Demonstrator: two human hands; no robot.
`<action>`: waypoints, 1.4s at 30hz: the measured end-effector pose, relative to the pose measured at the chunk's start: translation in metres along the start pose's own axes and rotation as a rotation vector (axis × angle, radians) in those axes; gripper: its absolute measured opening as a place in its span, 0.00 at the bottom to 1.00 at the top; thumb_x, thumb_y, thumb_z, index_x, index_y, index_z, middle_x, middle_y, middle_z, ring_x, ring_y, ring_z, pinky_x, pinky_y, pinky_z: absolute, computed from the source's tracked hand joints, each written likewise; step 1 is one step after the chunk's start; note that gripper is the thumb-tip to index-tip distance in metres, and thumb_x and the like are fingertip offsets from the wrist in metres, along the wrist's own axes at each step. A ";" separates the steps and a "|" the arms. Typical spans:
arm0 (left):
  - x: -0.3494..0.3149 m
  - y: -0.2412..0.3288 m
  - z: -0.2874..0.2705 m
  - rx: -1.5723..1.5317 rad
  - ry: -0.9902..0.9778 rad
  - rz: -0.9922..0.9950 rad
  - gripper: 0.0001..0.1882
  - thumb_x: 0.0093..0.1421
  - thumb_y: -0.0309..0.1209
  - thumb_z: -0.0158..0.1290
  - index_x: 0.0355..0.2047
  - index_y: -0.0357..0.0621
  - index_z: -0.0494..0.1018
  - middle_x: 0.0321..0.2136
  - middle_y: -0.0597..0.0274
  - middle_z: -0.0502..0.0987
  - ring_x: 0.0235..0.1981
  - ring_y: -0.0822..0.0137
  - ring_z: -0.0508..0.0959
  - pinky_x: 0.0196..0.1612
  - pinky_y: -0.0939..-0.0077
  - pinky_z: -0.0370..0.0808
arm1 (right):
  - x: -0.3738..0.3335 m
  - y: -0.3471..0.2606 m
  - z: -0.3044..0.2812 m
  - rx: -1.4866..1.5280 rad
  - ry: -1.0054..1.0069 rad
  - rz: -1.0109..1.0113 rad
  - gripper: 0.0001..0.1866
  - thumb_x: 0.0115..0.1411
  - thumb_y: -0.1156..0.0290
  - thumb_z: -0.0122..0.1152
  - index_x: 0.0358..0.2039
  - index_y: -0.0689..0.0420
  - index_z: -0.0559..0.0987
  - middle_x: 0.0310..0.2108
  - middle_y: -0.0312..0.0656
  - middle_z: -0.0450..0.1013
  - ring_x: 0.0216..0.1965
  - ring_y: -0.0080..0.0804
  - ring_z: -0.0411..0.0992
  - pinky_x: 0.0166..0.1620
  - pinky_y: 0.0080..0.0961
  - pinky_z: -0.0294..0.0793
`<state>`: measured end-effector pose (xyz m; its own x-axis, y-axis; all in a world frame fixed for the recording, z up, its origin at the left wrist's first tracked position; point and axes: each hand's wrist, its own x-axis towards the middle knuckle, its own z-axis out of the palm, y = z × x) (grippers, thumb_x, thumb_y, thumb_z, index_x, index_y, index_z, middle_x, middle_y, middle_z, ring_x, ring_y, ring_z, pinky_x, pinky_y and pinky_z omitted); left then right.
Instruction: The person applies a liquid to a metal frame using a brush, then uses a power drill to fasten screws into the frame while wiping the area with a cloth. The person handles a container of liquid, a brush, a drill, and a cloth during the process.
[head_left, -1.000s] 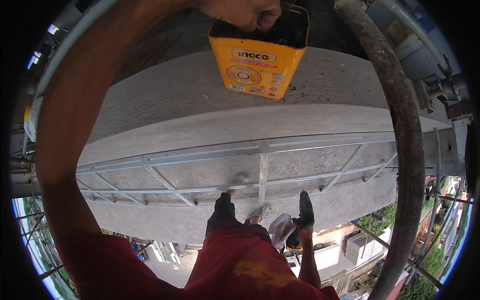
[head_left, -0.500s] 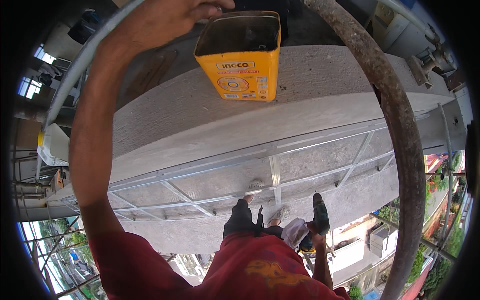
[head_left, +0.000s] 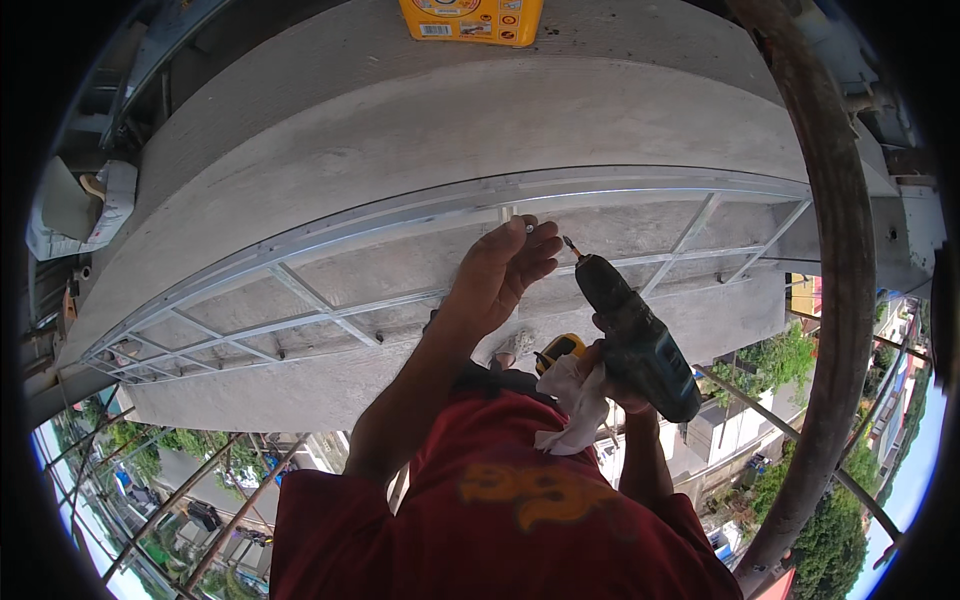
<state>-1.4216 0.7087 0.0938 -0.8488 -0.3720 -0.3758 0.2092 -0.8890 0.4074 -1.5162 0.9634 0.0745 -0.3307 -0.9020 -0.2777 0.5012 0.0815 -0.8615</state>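
Note:
My left hand (head_left: pixel 492 275) is raised over the metal framing, thumb and fingertips pinching a small shiny metal piece (head_left: pixel 529 229) that looks like a screw. Close to its right, a dark green and black cordless drill (head_left: pixel 640 340) points its bit (head_left: pixel 571 245) up toward those fingers, with a small gap between. Wrapped around the drill's grip is my right hand (head_left: pixel 618 385), partly hidden behind the tool. A crumpled white cloth or bag (head_left: pixel 577 400) hangs beside it. Just left of the right hand shows a yellow and black object (head_left: pixel 559 352), its kind unclear.
A galvanized metal frame (head_left: pixel 390 222) runs across the concrete ledge (head_left: pixel 330 135). At the top edge stands a yellow tin (head_left: pixel 470 25). A thick rusty scaffold pipe (head_left: pixel 835 270) curves down the right. A whitish container (head_left: pixel 85 210) is at far left. Beyond the edge, ground lies far below.
My left hand has come down from beside the yellow tin to near the drill, with the small metal piece in its fingers. The drill has risen toward it. The view has tilted downward.

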 end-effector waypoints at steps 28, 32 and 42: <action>-0.022 -0.043 0.014 0.343 0.041 -0.013 0.19 0.63 0.45 0.55 0.38 0.40 0.76 0.33 0.59 0.81 0.33 0.70 0.82 0.38 0.76 0.80 | -0.042 -0.021 0.015 -0.195 0.122 0.020 0.15 0.46 0.63 0.66 0.32 0.61 0.80 0.29 0.37 0.75 0.30 0.25 0.71 0.34 0.22 0.69; -0.021 -0.041 0.017 0.337 -0.010 -0.055 0.19 0.63 0.46 0.55 0.39 0.41 0.75 0.33 0.60 0.81 0.34 0.71 0.81 0.39 0.76 0.79 | -0.043 -0.007 0.005 -0.323 0.020 -0.161 0.14 0.44 0.67 0.65 0.32 0.60 0.80 0.29 0.36 0.75 0.29 0.23 0.70 0.34 0.20 0.68; -0.016 -0.037 0.016 0.461 -0.024 -0.123 0.21 0.62 0.53 0.54 0.40 0.47 0.75 0.37 0.66 0.80 0.43 0.72 0.77 0.50 0.67 0.69 | -0.046 -0.007 0.011 -0.755 0.168 -0.095 0.11 0.48 0.72 0.68 0.33 0.60 0.80 0.28 0.35 0.75 0.29 0.21 0.72 0.32 0.22 0.72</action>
<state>-1.4236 0.7521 0.0980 -0.8656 -0.2604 -0.4277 -0.1264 -0.7128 0.6899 -1.4962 0.9993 0.0982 -0.4920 -0.8480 -0.1972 -0.1954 0.3282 -0.9242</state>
